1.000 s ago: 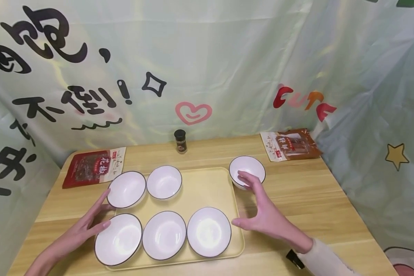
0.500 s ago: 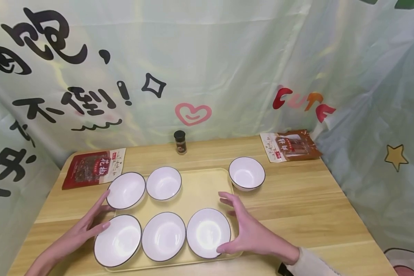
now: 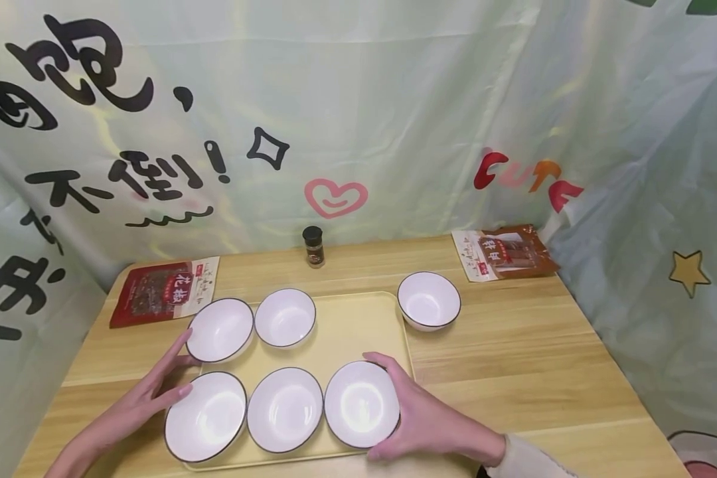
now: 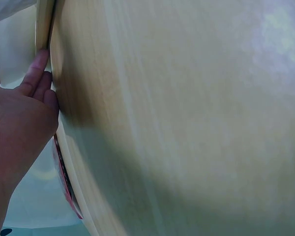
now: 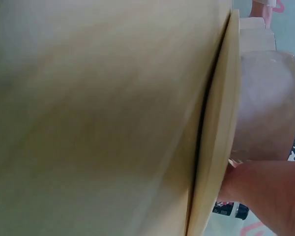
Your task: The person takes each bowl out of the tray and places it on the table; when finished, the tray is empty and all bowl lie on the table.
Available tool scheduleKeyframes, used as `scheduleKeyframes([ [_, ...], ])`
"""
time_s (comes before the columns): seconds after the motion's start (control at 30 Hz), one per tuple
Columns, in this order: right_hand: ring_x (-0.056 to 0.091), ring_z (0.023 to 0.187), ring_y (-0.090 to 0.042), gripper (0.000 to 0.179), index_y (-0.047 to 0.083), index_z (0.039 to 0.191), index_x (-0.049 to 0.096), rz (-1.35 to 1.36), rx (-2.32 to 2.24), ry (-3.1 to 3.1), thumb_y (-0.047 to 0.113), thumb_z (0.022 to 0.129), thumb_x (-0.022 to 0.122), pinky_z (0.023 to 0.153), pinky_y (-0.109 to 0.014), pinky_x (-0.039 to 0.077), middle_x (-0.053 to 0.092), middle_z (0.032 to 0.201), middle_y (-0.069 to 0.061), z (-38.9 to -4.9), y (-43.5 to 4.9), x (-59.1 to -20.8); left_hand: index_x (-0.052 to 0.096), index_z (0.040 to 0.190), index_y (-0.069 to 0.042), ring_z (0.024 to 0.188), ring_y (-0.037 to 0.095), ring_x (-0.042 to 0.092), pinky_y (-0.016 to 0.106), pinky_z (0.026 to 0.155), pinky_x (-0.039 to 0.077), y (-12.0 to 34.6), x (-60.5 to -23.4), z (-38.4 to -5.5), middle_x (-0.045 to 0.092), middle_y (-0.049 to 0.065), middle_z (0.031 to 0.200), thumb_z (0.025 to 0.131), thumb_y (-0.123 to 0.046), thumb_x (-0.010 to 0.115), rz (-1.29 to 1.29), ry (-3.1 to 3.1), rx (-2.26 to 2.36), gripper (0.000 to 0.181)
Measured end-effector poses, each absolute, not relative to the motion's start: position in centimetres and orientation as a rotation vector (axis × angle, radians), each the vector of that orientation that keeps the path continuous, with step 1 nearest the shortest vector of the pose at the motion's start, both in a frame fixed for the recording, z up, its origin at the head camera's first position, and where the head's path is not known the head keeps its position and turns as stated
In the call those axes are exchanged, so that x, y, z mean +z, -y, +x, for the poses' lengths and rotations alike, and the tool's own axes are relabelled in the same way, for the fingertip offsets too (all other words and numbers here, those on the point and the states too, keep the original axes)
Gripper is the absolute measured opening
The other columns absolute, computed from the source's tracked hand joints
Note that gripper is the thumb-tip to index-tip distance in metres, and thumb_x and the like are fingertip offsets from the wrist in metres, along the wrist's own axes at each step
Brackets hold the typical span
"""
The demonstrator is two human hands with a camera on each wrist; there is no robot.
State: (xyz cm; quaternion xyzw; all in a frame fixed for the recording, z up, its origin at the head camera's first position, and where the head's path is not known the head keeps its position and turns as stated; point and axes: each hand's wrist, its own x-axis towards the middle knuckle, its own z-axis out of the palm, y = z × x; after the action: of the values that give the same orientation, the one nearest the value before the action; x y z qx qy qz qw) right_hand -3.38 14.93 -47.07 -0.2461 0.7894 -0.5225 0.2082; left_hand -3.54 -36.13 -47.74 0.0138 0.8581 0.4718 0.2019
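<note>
On the yellow tray (image 3: 358, 326) stand several white bowls with dark rims. My right hand (image 3: 415, 411) spans the front right bowl (image 3: 361, 403), thumb at its near rim and fingers at the far side. In the right wrist view this bowl (image 5: 268, 101) stands on the tray, the hand against its side. My left hand (image 3: 149, 392) is at the tray's left end, its index finger at the back left bowl (image 3: 221, 330) and its thumb at the rim of the front left bowl (image 3: 206, 416). Between the front bowls sits a middle bowl (image 3: 285, 409); another bowl (image 3: 285, 317) stands behind it.
Just beyond the tray's right edge a separate white bowl (image 3: 429, 301) stands on the wooden table (image 3: 526, 352). A small black-capped spice jar (image 3: 313, 247) is at the back. Spice packets lie at the left (image 3: 161, 291) and right (image 3: 504, 252) back corners, before a printed cloth.
My right hand has left the separate bowl on the table and moved toward me and left, closing around the front right bowl. The left hand and the bowls have stayed put.
</note>
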Motion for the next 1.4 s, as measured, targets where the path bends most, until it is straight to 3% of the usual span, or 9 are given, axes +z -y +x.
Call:
scheduleKeyframes([
  [0.53, 0.059, 0.125, -0.016, 0.129, 0.019, 0.166, 0.035, -0.670, -1.406, -2.307, 0.038, 0.061, 0.108, 0.109, -0.044, 0.049, 0.057, 0.144, 0.010, -3.1, -14.2, -47.3, -0.007, 0.173, -0.048, 0.153, 0.055, 0.022, 0.090, 0.108, 0.021, 36.3, -47.9, -3.7, 0.027, 0.033, 0.168, 0.113, -0.029, 0.060, 0.044, -2.412, 1.307, 0.092],
  [1.13, 0.059, 0.125, -0.015, 0.127, 0.032, 0.165, 0.037, -0.676, -1.403, -2.419, 0.050, 0.060, 0.106, 0.107, -0.047, 0.051, 0.056, 0.147, 0.013, -3.2, -14.9, -46.2, -0.009, 0.173, -0.045, 0.152, 0.056, 0.023, 0.089, 0.109, 0.023, 36.1, -47.6, -3.7, 0.028, 0.034, 0.168, 0.113, -0.029, 0.060, 0.045, -2.407, 1.291, 0.093],
  [1.23, 0.058, 0.126, -0.015, 0.128, 0.033, 0.165, 0.037, -0.675, -1.405, -2.456, 0.049, 0.060, 0.107, 0.107, -0.047, 0.052, 0.055, 0.149, 0.012, -3.3, -15.1, -45.8, -0.007, 0.175, -0.043, 0.150, 0.052, 0.028, 0.089, 0.108, 0.026, 36.1, -47.7, -3.6, 0.032, 0.033, 0.165, 0.113, -0.025, 0.061, 0.086, -2.428, 1.313, 0.093],
  [1.4, 0.058, 0.127, -0.015, 0.127, 0.035, 0.165, 0.036, -0.666, -1.411, -2.499, 0.043, 0.060, 0.107, 0.105, -0.048, 0.053, 0.052, 0.152, 0.012, -3.5, -15.4, -44.9, -0.006, 0.174, -0.045, 0.146, 0.030, 0.035, 0.084, 0.110, 0.031, 36.3, -47.9, -3.6, 0.036, 0.029, 0.164, 0.114, -0.027, 0.060, 0.084, -2.446, 1.304, 0.091],
])
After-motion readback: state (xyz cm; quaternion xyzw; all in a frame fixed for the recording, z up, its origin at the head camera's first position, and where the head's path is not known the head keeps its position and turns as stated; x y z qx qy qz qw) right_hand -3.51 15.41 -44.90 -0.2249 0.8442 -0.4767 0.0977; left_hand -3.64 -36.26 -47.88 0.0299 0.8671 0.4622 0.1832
